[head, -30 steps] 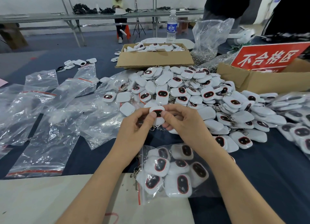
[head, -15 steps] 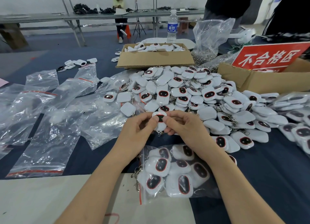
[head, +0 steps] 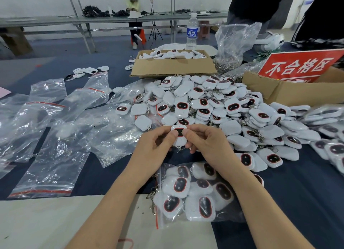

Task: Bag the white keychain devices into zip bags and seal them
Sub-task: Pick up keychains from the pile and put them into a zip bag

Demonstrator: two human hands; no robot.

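Left hand (head: 154,148) and right hand (head: 204,144) pinch a white plastic keychain device (head: 179,139), probably bound next for the clear zip bag (head: 160,223) at six o'clock.

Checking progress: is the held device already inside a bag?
No, left hand and right hand pinch the keychain device bare, beyond the filled zip bag.

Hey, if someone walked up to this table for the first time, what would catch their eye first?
The big heap of white keychain devices spreading across the middle and right would grab them first. Just in front, the left hand and right hand pinch a single device between them, above a filled zip bag at the near edge. The red sign at far right and crinkled empty bags at left also stand out.
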